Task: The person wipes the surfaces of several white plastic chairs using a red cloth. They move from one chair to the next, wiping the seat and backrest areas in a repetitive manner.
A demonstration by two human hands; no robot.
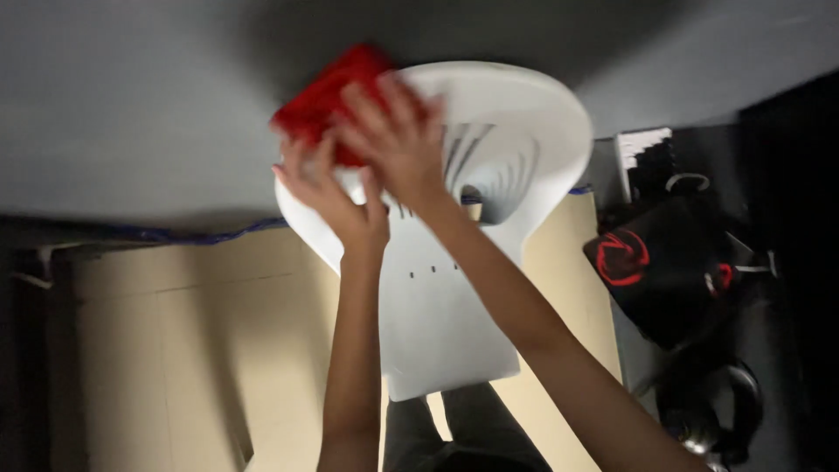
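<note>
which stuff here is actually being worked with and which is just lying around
In hand:
- red cloth, under the right hand, with the left hand beside it
- white plastic chair, which the cloth lies against

Lying about:
- black bag with a red emblem
- cardboard sheets
- blue cable

A red cloth is lying bunched and blurred on the white plastic chair, at its ten o'clock edge; the chair is showing a slatted back, a rounded rim and a smooth seat.
</note>
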